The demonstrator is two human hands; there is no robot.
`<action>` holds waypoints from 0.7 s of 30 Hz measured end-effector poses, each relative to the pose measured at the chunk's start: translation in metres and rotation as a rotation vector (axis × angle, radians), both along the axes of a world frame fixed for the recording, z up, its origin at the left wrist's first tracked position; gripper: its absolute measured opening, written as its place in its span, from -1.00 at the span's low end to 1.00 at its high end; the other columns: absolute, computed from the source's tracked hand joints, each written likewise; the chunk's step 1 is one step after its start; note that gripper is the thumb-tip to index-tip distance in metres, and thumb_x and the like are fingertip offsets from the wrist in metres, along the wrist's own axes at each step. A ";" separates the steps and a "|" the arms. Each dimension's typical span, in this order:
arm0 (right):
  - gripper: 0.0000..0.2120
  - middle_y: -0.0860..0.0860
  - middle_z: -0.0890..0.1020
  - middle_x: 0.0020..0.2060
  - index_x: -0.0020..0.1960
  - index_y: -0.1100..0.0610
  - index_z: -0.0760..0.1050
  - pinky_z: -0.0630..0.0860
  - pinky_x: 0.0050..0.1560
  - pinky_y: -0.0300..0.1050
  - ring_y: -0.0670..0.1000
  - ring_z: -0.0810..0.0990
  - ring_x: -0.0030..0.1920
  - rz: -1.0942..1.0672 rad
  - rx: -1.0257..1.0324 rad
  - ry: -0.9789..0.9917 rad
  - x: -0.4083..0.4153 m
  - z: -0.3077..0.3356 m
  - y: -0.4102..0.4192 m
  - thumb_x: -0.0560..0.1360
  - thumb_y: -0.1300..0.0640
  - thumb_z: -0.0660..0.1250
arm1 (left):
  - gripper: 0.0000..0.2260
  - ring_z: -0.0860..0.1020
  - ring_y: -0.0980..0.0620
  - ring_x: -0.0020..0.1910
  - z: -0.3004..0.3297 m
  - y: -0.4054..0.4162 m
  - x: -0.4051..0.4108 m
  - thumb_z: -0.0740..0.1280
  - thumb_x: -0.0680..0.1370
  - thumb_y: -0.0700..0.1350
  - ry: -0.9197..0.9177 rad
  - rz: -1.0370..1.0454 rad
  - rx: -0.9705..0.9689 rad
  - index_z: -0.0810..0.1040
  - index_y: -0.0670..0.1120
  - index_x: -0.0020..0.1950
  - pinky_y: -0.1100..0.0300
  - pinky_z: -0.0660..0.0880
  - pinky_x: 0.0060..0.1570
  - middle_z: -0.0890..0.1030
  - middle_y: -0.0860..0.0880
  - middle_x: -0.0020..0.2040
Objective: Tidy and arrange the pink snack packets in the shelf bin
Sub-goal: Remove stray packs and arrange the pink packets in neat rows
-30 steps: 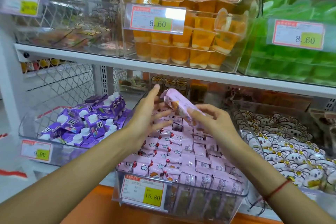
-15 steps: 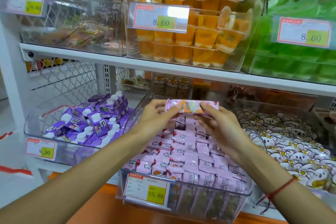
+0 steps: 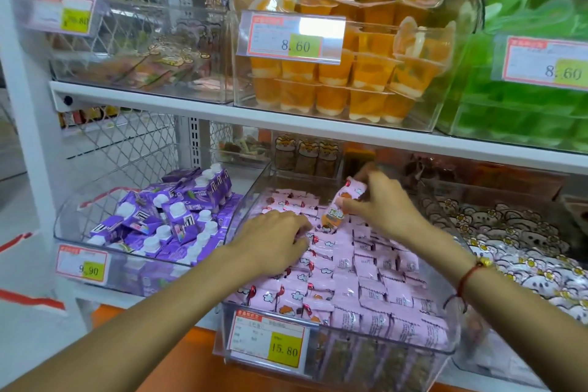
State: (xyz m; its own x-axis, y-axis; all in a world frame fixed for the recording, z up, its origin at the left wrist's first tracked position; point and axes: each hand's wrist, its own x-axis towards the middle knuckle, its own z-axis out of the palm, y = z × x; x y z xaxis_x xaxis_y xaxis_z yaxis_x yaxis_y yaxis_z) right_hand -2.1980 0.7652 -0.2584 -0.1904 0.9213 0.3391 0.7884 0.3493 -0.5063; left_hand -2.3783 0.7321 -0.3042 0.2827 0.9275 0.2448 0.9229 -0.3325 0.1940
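A clear plastic shelf bin [image 3: 337,356] in the middle of the lower shelf holds several rows of pink snack packets [image 3: 359,283]. My right hand [image 3: 377,204] pinches one pink packet [image 3: 339,207] and holds it upright and tilted over the back of the rows. My left hand [image 3: 276,239] lies low on the left rows, its fingers curled down among the packets; whether it grips one is hidden. A 15.80 price tag [image 3: 269,340] hangs on the bin's front wall.
A bin of purple cartons [image 3: 165,216] stands to the left and a bin of white cartoon packets [image 3: 521,245] to the right. The shelf board above [image 3: 286,119] carries orange jelly cups [image 3: 343,79] and green packs [image 3: 515,99], hanging close over the bin's back.
Both hands held one packet flat above the bin; now my left hand has let go and dropped onto the left rows. My right hand has turned the packet upright and lowered it toward the back.
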 end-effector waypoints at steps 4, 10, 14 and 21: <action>-0.70 -0.08 0.46 -0.31 -0.13 0.05 0.38 0.23 -0.40 -0.23 -0.07 0.44 -0.29 0.107 -0.042 -0.288 -0.012 0.019 0.007 0.36 0.07 0.51 | -0.62 0.49 -0.04 0.19 -0.001 0.003 0.001 0.23 0.59 0.03 -0.104 0.022 0.012 0.35 0.03 0.39 0.19 0.32 -0.11 0.49 0.01 0.32; -0.76 -0.06 0.59 0.07 0.17 0.16 0.58 0.42 0.14 -0.14 0.00 0.51 0.09 0.224 -0.266 -0.444 -0.020 -0.010 0.015 0.55 0.16 0.29 | -0.62 0.36 0.03 0.33 0.000 0.005 -0.001 0.19 0.61 -0.11 -0.165 -0.050 -0.007 0.32 0.10 0.43 0.17 0.31 0.08 0.40 0.08 0.40; -0.65 -0.21 0.41 -0.19 0.35 0.12 0.45 0.29 -0.23 -0.37 -0.20 0.38 -0.24 0.264 -0.362 -0.353 -0.006 -0.013 0.010 0.59 0.22 0.14 | -0.67 0.37 -0.04 0.30 0.001 0.009 0.000 0.11 0.63 -0.10 -0.055 -0.098 -0.097 0.40 0.11 0.38 0.04 0.38 0.17 0.47 0.04 0.33; -0.64 -0.03 0.53 0.17 0.39 0.05 0.36 0.40 0.11 -0.11 0.02 0.44 0.20 0.126 -0.013 -0.285 0.010 -0.035 -0.014 0.60 0.10 0.14 | -0.64 0.24 0.00 0.37 0.006 0.020 0.006 0.01 0.65 0.01 0.111 -0.085 -0.237 0.33 0.13 0.44 -0.03 0.11 0.34 0.30 0.12 0.47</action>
